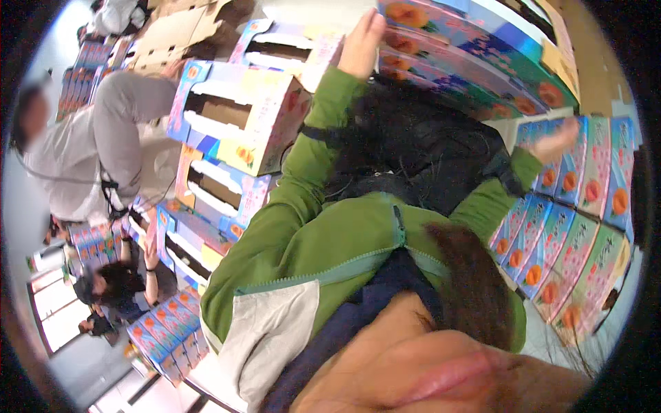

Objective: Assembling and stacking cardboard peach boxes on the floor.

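My left hand [363,45] is stretched flat, its fingers straight, beside the left end of a stack of printed cartons [468,58] in front of my legs. Whether it touches them I cannot tell. The cartons are blue, pink and green with orange flower pictures. Off to the right, my right hand [554,142] has its fingers extended over a row of upright printed boxes [597,186]; it is somewhat blurred, and I see nothing held in it. Left of my left arm stands an open-windowed printed carton [237,113] with brown cardboard showing inside.
More windowed cartons [217,189] pile up along my left side. A second block of packed boxes [558,258] lies at the right. A person in light grey clothes [120,131] sits at the left, and another person [124,282] is farther off. Flat brown cardboard [172,38] lies at the far left.
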Tool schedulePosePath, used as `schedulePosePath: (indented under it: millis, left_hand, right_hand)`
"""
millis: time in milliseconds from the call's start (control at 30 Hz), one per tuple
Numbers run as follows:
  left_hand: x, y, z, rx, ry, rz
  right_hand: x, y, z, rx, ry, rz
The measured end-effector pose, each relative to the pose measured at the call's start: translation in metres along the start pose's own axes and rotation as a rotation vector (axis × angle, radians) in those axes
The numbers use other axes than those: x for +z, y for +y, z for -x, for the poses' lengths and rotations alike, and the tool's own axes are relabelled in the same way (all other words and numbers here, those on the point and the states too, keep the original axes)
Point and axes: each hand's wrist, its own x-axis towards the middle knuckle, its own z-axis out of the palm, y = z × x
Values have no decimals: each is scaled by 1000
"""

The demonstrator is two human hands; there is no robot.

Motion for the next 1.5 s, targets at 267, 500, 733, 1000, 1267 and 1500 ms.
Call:
schedulePosePath:
  millis: [267, 500, 733, 1000, 1267, 1500]
  left_hand:
    - [-143, 11, 126, 75, 288, -1025]
    - [-202, 12, 201, -507, 132, -1429]
    - [-206, -7, 224, -385, 170, -1418]
    - [-190, 6, 226, -258, 228, -1196]
    - [-144, 56, 227, -21, 366, -1032]
    - [-142, 116, 208, 528, 300, -1028]
  right_hand:
    - [24, -121, 73, -348, 69, -540]
    - [121, -195, 228, -214, -1057, -479]
    - [204, -196, 333, -169, -1428, -372]
    - [169, -204, 353, 1337, -1576, -590]
    - [138, -233, 326, 950, -1213, -893]
    - [117, -237, 202, 783, -1099, -1169]
